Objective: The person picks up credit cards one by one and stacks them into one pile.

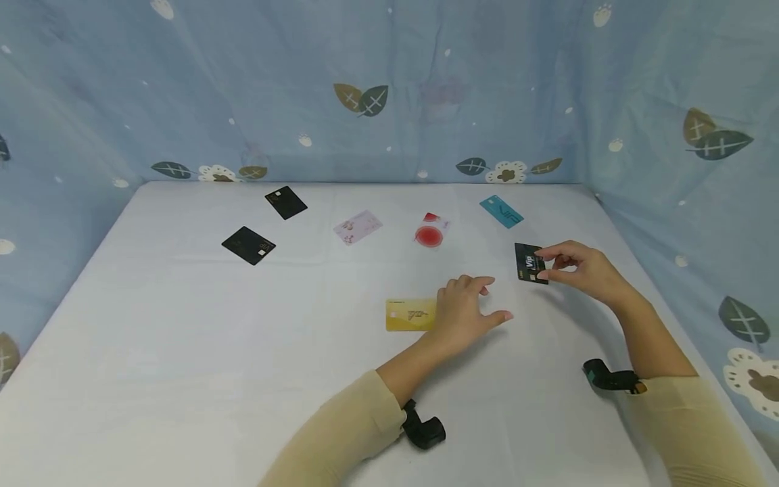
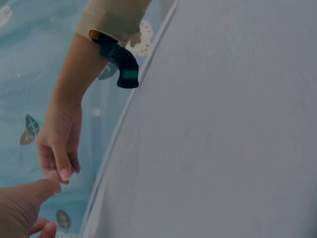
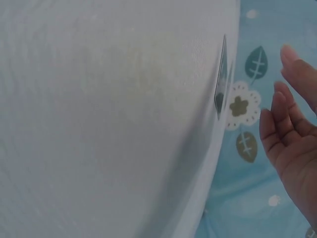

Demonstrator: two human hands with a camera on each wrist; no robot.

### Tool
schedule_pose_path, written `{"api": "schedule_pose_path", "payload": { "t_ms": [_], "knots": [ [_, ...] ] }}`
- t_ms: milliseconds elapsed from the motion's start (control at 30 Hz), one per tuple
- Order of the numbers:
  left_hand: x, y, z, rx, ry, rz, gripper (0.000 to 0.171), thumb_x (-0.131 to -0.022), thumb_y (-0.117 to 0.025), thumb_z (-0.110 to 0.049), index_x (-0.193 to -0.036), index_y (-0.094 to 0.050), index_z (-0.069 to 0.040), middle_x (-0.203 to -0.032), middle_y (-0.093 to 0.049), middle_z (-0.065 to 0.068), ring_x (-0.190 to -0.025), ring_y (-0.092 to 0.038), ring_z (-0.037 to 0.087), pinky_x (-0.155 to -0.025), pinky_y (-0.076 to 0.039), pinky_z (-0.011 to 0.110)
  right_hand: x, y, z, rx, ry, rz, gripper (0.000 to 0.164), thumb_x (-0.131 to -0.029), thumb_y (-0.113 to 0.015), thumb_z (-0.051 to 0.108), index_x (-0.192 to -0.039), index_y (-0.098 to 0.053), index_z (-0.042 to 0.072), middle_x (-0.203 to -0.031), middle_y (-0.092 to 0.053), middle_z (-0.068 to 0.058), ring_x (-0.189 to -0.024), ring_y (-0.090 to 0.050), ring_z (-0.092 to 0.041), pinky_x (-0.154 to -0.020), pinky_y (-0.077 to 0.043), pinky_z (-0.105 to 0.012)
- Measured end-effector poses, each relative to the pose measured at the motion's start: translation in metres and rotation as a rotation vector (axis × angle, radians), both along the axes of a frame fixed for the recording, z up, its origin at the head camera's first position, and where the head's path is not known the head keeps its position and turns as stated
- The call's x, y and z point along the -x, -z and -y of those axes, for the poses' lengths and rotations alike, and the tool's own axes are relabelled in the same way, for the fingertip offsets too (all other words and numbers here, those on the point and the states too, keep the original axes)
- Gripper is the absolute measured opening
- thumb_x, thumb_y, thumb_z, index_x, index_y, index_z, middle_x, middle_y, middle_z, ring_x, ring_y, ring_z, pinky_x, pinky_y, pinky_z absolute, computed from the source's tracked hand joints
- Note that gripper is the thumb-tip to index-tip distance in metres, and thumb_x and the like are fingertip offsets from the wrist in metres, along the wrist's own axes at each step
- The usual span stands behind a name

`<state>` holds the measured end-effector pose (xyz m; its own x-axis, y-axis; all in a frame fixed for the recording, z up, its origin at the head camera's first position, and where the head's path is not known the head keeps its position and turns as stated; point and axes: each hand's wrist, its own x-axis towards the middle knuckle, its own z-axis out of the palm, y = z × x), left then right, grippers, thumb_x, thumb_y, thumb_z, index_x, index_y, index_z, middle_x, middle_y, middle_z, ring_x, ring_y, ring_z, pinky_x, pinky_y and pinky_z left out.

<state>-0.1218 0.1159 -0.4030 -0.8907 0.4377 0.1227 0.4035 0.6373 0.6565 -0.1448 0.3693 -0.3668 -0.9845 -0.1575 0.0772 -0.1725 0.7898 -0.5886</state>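
My right hand (image 1: 577, 269) hovers at the right end of a black card (image 1: 527, 261) marked "Vip", thumb and index finger apart and overlapping it in the head view. Nothing shows between these fingers in the right wrist view, where a card (image 3: 221, 79) appears nearly edge-on beyond them on the white surface. The left hand (image 1: 460, 312) is raised with thumb and index spread and holds nothing. It covers the right end of a yellow card (image 1: 406, 315). In the left wrist view, part of the left hand (image 2: 22, 206) overlaps the right hand (image 2: 59, 144).
Two black cards (image 1: 249, 245) lie at the back left. Towards the back are a pale pink card (image 1: 358, 227), a red-and-white card (image 1: 429, 235) and a teal card (image 1: 501, 212). Blue patterned cloth (image 1: 420, 88) hangs behind the white tabletop (image 1: 213, 365). Black wrist-camera mounts sit at both cuffs.
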Motion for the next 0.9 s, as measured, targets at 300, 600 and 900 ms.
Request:
{"api": "schedule_pose_path", "payload": {
  "t_ms": [300, 600, 900],
  "knots": [
    [0.000, 0.018, -0.035, 0.144, -0.054, -0.035, 0.065, -0.080, -0.065, -0.059, -0.132, -0.052, -0.022, -0.119, -0.053, -0.002, -0.105, -0.044, 0.012, -0.079, -0.027, 0.029, 0.007, 0.000, -0.011, -0.085, -0.003, -0.002, 0.038, -0.084, -0.073, 0.019, -0.119, -0.064, 0.005, -0.103, -0.060, -0.016, -0.078, -0.047, 0.002, -0.065, -0.041, -0.014],
    [0.008, 0.023, -0.066, 0.385, -0.115, -0.113, 0.069, -0.082, -0.055, -0.067, -0.139, -0.044, -0.030, -0.125, -0.041, -0.003, -0.110, -0.035, 0.012, -0.082, -0.026, 0.029, 0.020, 0.000, -0.021, -0.194, -0.048, 0.129, 0.045, -0.084, -0.071, 0.014, -0.124, -0.057, -0.002, -0.106, -0.060, -0.023, -0.078, -0.050, -0.015, -0.061, -0.045, -0.023],
    [0.024, 0.027, -0.085, 0.489, -0.146, -0.207, 0.060, -0.087, -0.042, -0.069, -0.138, -0.045, -0.038, -0.124, -0.041, -0.003, -0.107, -0.035, 0.012, -0.082, -0.028, 0.029, 0.041, 0.004, -0.025, -0.265, -0.052, 0.263, 0.055, -0.084, -0.067, 0.006, -0.134, -0.047, -0.002, -0.110, -0.055, -0.028, -0.080, -0.055, -0.024, -0.067, -0.047, -0.032]
  ]
}}
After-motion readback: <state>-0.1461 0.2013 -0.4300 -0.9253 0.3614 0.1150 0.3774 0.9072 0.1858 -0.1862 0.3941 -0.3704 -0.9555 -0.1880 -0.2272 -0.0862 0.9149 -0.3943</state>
